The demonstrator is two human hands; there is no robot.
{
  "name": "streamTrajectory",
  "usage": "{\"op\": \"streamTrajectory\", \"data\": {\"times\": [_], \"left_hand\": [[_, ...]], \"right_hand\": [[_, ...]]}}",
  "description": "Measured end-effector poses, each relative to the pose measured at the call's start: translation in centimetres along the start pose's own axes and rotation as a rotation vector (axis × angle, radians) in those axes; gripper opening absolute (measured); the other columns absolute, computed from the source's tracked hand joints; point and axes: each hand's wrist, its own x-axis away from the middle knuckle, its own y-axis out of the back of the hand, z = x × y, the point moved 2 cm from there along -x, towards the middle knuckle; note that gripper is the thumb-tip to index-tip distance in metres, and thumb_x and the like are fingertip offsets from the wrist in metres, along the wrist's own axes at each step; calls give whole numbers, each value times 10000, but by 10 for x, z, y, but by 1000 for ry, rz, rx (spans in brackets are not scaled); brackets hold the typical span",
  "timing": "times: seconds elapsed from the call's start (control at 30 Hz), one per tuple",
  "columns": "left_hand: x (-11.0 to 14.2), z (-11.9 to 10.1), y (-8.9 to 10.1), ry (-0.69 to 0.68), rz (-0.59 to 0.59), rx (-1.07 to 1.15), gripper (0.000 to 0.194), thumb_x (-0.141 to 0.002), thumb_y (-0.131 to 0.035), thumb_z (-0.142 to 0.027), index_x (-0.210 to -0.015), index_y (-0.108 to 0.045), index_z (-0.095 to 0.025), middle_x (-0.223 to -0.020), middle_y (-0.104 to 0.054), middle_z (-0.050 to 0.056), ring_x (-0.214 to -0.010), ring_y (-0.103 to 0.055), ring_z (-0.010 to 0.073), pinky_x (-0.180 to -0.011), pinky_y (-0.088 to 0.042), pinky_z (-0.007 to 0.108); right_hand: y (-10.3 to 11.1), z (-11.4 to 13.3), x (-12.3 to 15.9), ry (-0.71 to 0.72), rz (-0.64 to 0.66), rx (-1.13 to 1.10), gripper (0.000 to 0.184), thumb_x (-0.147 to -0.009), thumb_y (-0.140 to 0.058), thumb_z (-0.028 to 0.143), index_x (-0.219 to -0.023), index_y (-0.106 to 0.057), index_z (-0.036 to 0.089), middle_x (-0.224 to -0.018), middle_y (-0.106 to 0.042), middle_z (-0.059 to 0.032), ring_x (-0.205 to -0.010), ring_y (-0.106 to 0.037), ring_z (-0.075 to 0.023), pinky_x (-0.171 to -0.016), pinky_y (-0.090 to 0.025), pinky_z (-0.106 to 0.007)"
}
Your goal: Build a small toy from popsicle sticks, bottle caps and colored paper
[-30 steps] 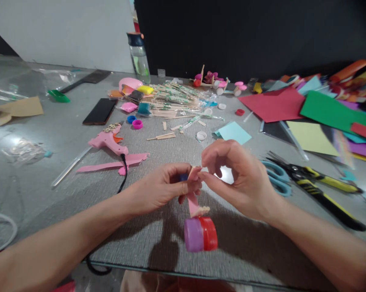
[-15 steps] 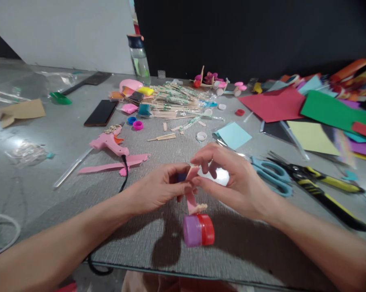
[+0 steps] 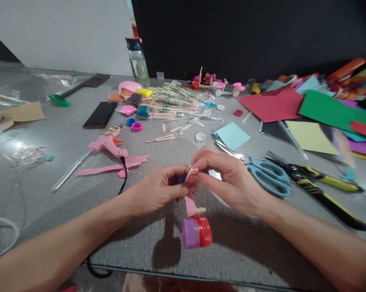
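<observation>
Between my two hands is a pink strip (image 3: 189, 205) with ragged, pale edges. My left hand (image 3: 158, 188) is closed on it, thumb on top, with a dark blue piece partly hidden behind its fingers. The thumb and forefinger of my right hand (image 3: 228, 178) pinch the strip's upper end. Below the strip's lower end sits a round piece made of a purple cap (image 3: 190, 233) and a red cap (image 3: 205, 231) set side by side; whether it is joined to the strip I cannot tell. Blue-handled scissors (image 3: 266, 174) lie just beyond my right hand.
Left of my hands lie a pink glue gun (image 3: 106, 145) and torn pink strips (image 3: 110, 167). Yellow-black pliers (image 3: 328, 202) are at the right. Further back are a phone (image 3: 100, 114), wooden sticks (image 3: 173, 99), coloured paper (image 3: 270, 103) and a water bottle (image 3: 137, 63).
My right fingers have drawn together, closing onto the upper end of the pink strip. My left hand keeps its hold; the view has shifted slightly.
</observation>
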Motion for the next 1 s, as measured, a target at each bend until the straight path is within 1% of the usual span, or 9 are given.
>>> {"op": "streamTrajectory", "data": {"times": [0.13,0.37,0.43,0.53,0.6,0.67,0.77,0.87,1.0], "left_hand": [[0,3,1,-10,39,-6,171,-895,-702,-332,-889,-675,-163,-838,-612,5,-791,-533,140,-757,-437,282],[1,7,3,1,24,-84,177,-932,-657,-335,-908,-685,-162,-885,-645,25,-822,-569,154,-762,-444,289],[0,6,2,-4,27,-57,169,-915,-680,-331,-888,-679,-164,-876,-643,19,-808,-565,146,-762,-445,285],[0,5,0,-3,28,27,188,-892,-714,-332,-822,-649,-170,-864,-649,16,-791,-568,137,-762,-451,278],[0,4,0,23,4,82,184,-878,-737,-324,-820,-647,-173,-912,-669,26,-833,-608,146,-782,-462,283],[1,4,0,44,-15,125,181,-860,-768,-320,-854,-663,-174,-960,-679,33,-869,-646,158,-796,-471,288],[1,5,0,13,24,138,214,-895,-758,-367,-906,-667,-174,-869,-671,6,-756,-643,128,-764,-459,281],[1,6,1,-38,70,99,233,-945,-707,-401,-935,-661,-173,-790,-650,-19,-664,-600,103,-715,-427,272],[0,8,1,-34,52,26,218,-943,-696,-383,-934,-672,-166,-795,-641,-7,-685,-598,121,-692,-404,280]], "right_hand": [[0,-2,-1,-43,-2,-58,13,-948,-700,187,-940,-692,179,-902,-635,-12,-788,-590,-135,-680,-481,-291],[-1,-2,-3,-8,-20,-81,136,-953,-686,183,-818,-703,179,-851,-635,-9,-775,-603,-134,-704,-490,-294],[-1,-5,-3,-57,-23,-134,50,-950,-698,223,-924,-717,184,-868,-659,-10,-765,-630,-135,-690,-510,-294],[5,-9,-1,-99,-111,-172,226,-955,-702,282,-1164,-668,200,-1001,-693,-42,-883,-673,-165,-715,-549,-302],[11,-7,2,-6,-228,-64,212,-961,-692,253,-1166,-645,224,-1070,-678,-52,-956,-656,-177,-748,-550,-313],[16,0,5,178,-281,160,151,-955,-686,179,-1088,-651,240,-1076,-665,-56,-965,-639,-187,-782,-542,-344],[14,10,9,414,-209,477,174,-942,-674,99,-1045,-680,239,-1062,-661,-82,-931,-628,-203,-791,-540,-389],[10,13,9,487,-144,578,165,-958,-652,96,-1067,-702,208,-1043,-668,-104,-884,-614,-205,-746,-538,-391],[6,14,7,471,-156,569,96,-972,-648,101,-1025,-720,137,-979,-676,-113,-879,-613,-196,-763,-524,-374]]}}
